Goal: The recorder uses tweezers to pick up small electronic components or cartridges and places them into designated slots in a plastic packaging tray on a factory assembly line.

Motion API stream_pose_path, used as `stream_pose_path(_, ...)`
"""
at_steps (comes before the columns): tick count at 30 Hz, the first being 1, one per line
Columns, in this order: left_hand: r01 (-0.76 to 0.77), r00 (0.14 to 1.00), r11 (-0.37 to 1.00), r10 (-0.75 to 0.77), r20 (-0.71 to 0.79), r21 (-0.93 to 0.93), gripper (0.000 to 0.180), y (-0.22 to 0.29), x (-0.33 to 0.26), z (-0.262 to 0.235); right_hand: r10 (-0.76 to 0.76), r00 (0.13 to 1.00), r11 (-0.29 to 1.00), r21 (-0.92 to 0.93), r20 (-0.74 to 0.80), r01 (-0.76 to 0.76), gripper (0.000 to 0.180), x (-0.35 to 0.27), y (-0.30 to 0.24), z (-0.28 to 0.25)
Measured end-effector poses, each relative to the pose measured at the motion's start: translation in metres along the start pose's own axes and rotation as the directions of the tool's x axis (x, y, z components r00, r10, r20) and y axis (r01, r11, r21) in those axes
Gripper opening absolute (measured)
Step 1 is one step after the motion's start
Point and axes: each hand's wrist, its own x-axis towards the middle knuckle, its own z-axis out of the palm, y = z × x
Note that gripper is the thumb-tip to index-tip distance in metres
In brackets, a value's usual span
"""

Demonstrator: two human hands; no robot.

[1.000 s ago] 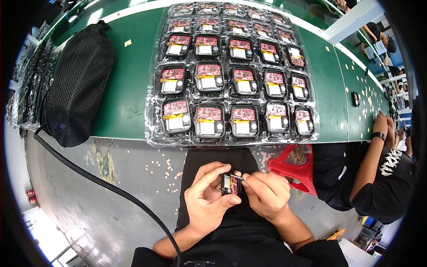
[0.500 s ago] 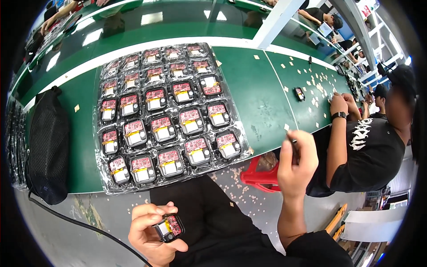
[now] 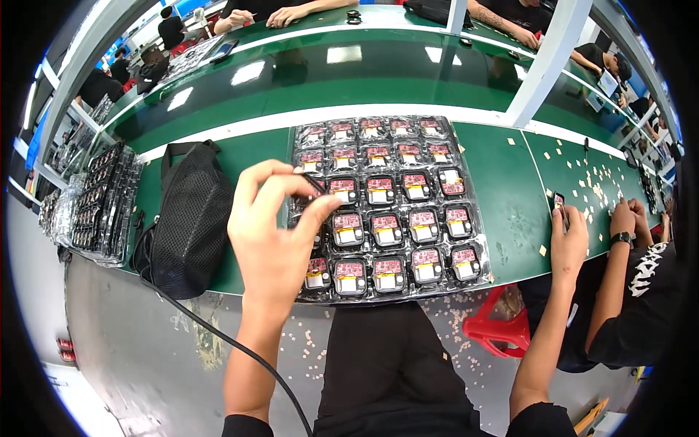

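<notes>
A grey floor [image 3: 145, 320] spreads beneath a long green table [image 3: 502, 175], a red plastic stool [image 3: 484, 328] by its near edge; a white metal post [image 3: 546, 65] rises behind, white rectangular reflections [image 3: 344, 54] gleaming beyond.

The sleeves [image 3: 542, 420] are black and short — the forearms [image 3: 247, 371] below them bare. The trousers [image 3: 397, 357] are black too, lightly creased.

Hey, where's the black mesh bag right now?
In the head view, the black mesh bag is on the green table, toward the left, between the stacked plastic trays and the left hand.
</notes>
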Motion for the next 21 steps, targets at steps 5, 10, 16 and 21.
stream_pose_path(5, 0.066, 0.984, 0.974, -0.099, 0.147, 0.216, 0.027, -0.029, 0.046, 0.007, 0.019, 1.000, 1.000, 0.007, 0.012, -0.019, 0.023, 0.000, -0.008, 0.002)
stream_pose_path(10, 0.075, 0.964, 0.936, -0.156, 0.217, 0.344, 0.028, -0.046, 0.055, 0.021, 0.027, 1.000, 1.000, 0.005, 0.007, -0.027, 0.023, 0.001, -0.003, 0.004)
stream_pose_path(16, 0.011, 0.946, 0.904, -0.148, 0.287, 0.428, 0.033, -0.047, 0.044, 0.026, 0.029, 1.000, 0.998, 0.054, -0.003, -0.029, 0.023, 0.002, -0.006, 0.002)
stream_pose_path(21, -0.063, 0.926, 0.910, -0.100, 0.364, 0.410, 0.032, -0.044, 0.037, 0.017, 0.013, 1.000, 0.997, 0.072, 0.008, -0.014, 0.021, 0.003, -0.009, 0.001)
